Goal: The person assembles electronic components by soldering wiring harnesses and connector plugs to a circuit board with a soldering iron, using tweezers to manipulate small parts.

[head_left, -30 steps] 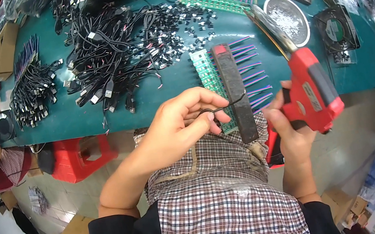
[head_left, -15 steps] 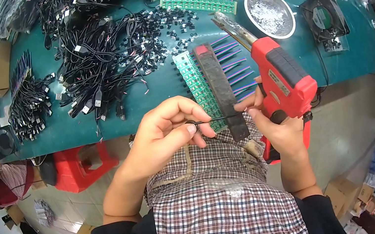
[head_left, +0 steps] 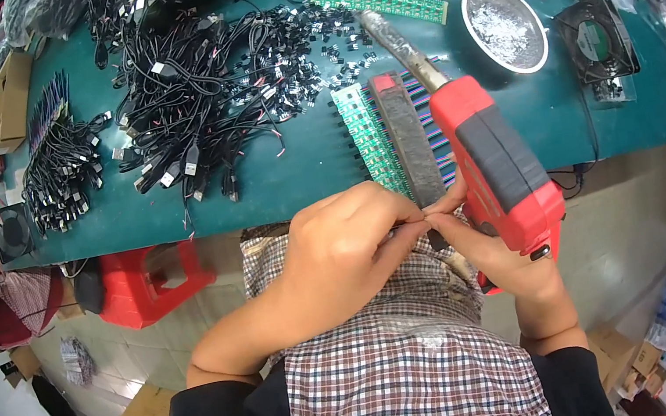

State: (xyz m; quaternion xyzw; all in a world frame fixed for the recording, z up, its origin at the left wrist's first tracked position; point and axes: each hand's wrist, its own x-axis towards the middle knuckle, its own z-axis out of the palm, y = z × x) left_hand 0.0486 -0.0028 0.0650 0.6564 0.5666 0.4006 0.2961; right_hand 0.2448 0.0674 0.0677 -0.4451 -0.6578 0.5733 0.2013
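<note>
My left hand is closed in a pinch, its fingertips meeting those of my right hand above my lap. Between them is the end of a thin black cable, almost wholly hidden by the fingers. My right hand also holds a red and black soldering gun, its metal tip pointing away over the table. Just beyond the fingertips, a green circuit board panel lies on the table with several coloured wires. A dark bar with a red end lies across it.
A large heap of black USB cables covers the green table, with a smaller bundle at left. At right stand a bowl of silvery bits and a black fan. A person sits at far left beside a red stool.
My left hand has moved right and turned over, bringing its fingertips against my right hand's. The cable stretched between the hands is now mostly covered. The view has shifted slightly.
</note>
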